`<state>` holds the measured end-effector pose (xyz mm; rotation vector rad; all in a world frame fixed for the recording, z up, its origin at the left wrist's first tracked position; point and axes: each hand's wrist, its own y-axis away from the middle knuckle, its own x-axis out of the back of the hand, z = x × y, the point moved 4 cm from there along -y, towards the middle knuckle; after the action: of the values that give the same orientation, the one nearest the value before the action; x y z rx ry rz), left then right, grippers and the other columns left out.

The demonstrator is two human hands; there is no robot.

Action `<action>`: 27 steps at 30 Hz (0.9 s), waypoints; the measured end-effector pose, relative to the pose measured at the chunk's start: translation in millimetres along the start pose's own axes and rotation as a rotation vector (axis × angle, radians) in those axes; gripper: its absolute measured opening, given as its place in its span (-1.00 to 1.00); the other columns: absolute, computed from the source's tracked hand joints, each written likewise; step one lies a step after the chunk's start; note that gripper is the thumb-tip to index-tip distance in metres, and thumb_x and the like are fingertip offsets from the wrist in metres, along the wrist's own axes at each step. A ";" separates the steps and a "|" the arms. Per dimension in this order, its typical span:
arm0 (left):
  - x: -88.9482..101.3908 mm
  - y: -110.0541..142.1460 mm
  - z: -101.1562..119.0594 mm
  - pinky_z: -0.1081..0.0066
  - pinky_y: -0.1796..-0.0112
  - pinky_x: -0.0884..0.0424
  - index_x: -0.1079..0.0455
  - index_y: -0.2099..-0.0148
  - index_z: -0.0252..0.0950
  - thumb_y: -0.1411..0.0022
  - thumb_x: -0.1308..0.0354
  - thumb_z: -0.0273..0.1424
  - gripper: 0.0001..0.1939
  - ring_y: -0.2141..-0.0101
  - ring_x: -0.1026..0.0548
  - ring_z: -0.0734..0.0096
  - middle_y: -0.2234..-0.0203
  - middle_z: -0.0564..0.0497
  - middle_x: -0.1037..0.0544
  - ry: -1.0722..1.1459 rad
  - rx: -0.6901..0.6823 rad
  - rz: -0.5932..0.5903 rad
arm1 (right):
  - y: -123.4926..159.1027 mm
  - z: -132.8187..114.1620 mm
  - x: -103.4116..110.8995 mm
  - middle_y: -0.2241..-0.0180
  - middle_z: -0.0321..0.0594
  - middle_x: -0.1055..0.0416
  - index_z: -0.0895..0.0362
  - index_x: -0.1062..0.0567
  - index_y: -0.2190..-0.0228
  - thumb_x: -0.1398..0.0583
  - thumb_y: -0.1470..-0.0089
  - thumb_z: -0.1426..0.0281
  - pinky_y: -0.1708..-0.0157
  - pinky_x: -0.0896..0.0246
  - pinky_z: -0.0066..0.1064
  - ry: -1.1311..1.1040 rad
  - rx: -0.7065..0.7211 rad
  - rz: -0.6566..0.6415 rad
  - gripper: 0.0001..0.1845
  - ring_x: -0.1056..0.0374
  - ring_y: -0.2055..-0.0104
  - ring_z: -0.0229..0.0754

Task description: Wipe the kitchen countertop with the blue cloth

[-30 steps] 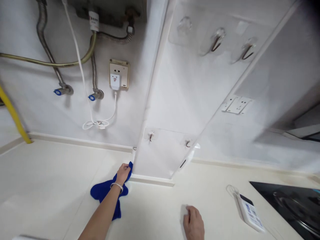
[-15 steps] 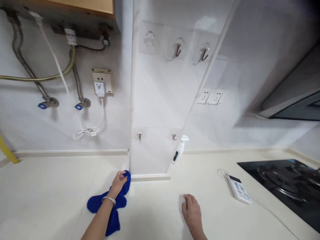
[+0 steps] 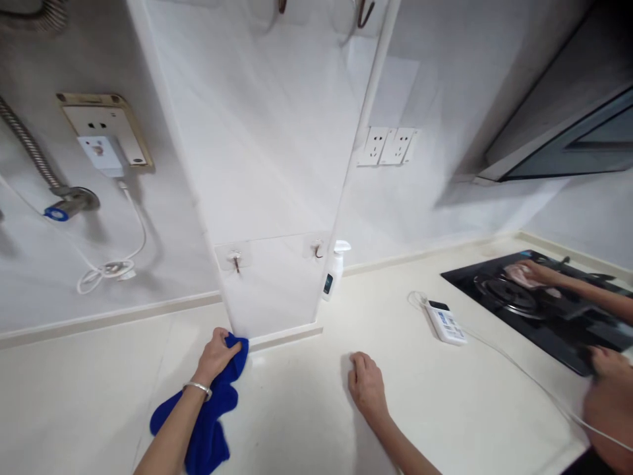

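My left hand (image 3: 215, 355) grips a blue cloth (image 3: 205, 415) and presses it onto the cream countertop (image 3: 89, 389) at the foot of a white wall pillar (image 3: 267, 198). A silver bangle sits on that wrist. The cloth trails back along the counter under my forearm. My right hand (image 3: 366, 386) rests on the countertop to the right, fingers loosely curled, holding nothing.
A white spray bottle (image 3: 334, 270) stands beside the pillar. A white power strip (image 3: 444, 321) with a cable lies further right. Another person's hands (image 3: 531, 272) work on the black gas hob (image 3: 539, 305). Wall sockets (image 3: 388, 146), a pipe valve (image 3: 64, 204) and a plugged adapter (image 3: 101, 148) are on the wall.
The view has swung right and down, bringing the hob and another person's hands into sight. My left hand stays on the cloth at the pillar's base; my right hand has shifted slightly forward.
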<state>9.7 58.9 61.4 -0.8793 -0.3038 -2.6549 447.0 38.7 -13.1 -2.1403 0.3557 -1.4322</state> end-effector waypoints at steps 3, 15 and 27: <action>-9.6 13.5 6.0 0.28 0.26 -0.36 -0.24 0.09 -0.18 0.00 -0.22 -0.08 -0.53 0.34 -0.46 0.20 0.45 0.10 -0.38 -0.043 0.008 0.131 | -1.3 -1.7 1.6 0.13 -0.10 -0.36 0.13 -0.36 0.16 -0.01 -0.03 0.59 0.18 -0.16 -0.27 -0.004 -0.013 0.009 -0.67 -0.26 0.14 -0.08; -34.4 59.3 12.3 0.11 0.10 -0.41 -0.20 0.04 -0.22 -0.16 -0.13 0.00 -0.52 0.12 -0.54 -0.02 0.18 -0.17 -0.55 0.044 0.385 0.401 | 0.6 2.3 -5.7 0.15 -0.11 -0.36 0.13 -0.34 0.16 0.01 -0.06 0.58 0.21 -0.16 -0.29 -0.025 0.044 0.069 -0.69 -0.27 0.15 -0.08; -113.0 58.4 29.5 0.27 0.24 -0.52 -0.08 0.05 -0.21 -0.25 -0.18 -0.20 -0.62 0.45 -0.53 0.36 0.37 0.02 -0.52 0.548 0.421 0.499 | 1.9 0.8 -2.8 0.12 -0.06 -0.37 0.15 -0.34 0.13 -0.01 -0.04 0.59 0.16 -0.18 -0.26 -0.014 0.004 0.020 -0.66 -0.27 0.13 -0.07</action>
<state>132.7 40.7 21.5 -0.0629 -0.4149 -2.1323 446.7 38.7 -16.6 -2.1368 0.3682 -1.4048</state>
